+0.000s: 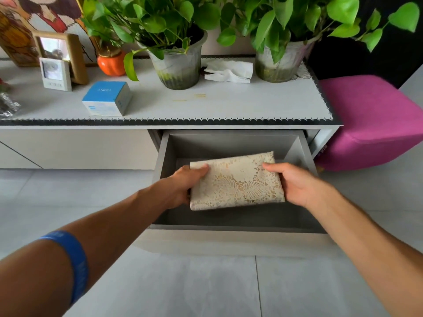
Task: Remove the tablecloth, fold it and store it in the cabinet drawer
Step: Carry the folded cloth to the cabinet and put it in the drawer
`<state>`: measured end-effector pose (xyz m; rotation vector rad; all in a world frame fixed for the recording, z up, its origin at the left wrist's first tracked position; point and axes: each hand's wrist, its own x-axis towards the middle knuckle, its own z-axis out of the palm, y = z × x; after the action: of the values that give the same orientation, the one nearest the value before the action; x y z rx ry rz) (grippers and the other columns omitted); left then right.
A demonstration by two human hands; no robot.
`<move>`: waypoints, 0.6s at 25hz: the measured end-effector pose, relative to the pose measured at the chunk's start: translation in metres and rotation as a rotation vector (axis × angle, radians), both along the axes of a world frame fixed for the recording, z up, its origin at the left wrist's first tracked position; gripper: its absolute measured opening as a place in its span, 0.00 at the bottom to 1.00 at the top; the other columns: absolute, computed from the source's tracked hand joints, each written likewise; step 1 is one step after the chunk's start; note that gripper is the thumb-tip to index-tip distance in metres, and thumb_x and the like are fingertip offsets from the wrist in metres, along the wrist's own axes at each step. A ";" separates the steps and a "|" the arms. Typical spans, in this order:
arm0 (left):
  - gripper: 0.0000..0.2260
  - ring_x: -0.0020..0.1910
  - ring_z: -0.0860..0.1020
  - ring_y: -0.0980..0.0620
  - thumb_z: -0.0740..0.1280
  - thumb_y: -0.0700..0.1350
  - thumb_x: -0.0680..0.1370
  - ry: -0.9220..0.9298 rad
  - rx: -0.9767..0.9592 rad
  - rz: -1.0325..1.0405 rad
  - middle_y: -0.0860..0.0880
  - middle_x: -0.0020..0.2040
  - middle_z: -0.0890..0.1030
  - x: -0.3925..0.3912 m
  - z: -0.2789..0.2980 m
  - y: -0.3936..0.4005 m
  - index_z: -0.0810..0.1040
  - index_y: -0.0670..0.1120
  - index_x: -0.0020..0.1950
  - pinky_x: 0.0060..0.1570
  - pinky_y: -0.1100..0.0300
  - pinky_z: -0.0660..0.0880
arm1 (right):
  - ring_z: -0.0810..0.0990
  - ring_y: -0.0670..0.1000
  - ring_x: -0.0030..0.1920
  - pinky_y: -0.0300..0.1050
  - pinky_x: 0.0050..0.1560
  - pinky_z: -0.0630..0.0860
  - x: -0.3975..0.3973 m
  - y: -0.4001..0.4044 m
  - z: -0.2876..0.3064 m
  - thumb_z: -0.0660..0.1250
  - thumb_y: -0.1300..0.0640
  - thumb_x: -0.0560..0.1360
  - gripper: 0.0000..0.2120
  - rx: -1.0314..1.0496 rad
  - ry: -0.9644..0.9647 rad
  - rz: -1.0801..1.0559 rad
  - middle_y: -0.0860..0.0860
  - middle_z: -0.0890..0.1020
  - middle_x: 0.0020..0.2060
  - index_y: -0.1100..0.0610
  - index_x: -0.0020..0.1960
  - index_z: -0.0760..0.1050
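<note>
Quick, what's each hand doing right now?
Left hand: grips the folded lace tablecloth over the open drawer.
Right hand: holds its other end.

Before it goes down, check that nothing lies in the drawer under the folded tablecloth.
Nothing visible blocks it. The left hand and right hand grip the folded tablecloth over the open drawer, whose visible floor is bare. The patch directly beneath the cloth is hidden.
</note>
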<state>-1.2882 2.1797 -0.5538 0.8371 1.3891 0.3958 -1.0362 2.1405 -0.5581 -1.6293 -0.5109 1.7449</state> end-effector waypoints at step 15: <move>0.39 0.57 0.71 0.49 0.68 0.33 0.72 0.394 0.338 -0.317 0.50 0.63 0.67 0.002 -0.061 0.017 0.57 0.58 0.77 0.39 0.65 0.77 | 0.80 0.57 0.53 0.55 0.47 0.82 -0.016 0.008 -0.046 0.70 0.53 0.77 0.17 -0.155 -0.612 0.221 0.56 0.80 0.59 0.55 0.63 0.71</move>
<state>-1.2860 2.1972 -0.6152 1.4510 1.5361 0.2274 -1.0521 2.1484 -0.6046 -2.3013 -0.8806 1.4351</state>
